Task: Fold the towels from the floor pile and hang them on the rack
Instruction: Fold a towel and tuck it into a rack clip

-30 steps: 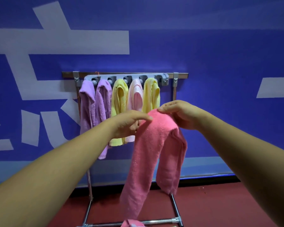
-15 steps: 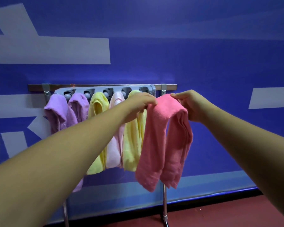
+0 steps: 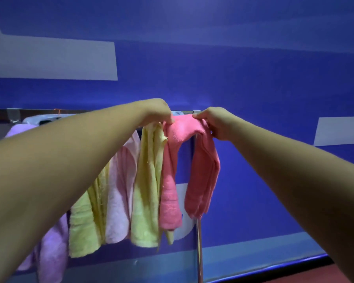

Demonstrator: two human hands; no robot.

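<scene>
Two hands held the pink towel (image 3: 202, 170) at its fold, fingers (image 3: 170, 120) clamped on it: left hand (image 3: 159, 113) one side, right hand (image 3: 215, 123) the other. It sat level with the rack (image 3: 199, 242) bar's right end — halves hanging down, just beside a yellow towel (image 3: 147, 190).

Wall (image 3: 253, 78): deep blue, filling the view. Markings: pale grey painted block (image 3: 49, 58) at upper left; a second block (image 3: 339, 130) at the right edge. Base: lighter blue band (image 3: 264, 250), then dark skirting strip (image 3: 284, 266). Floor (image 3: 307, 278): red, a sliver at bottom right.
</scene>
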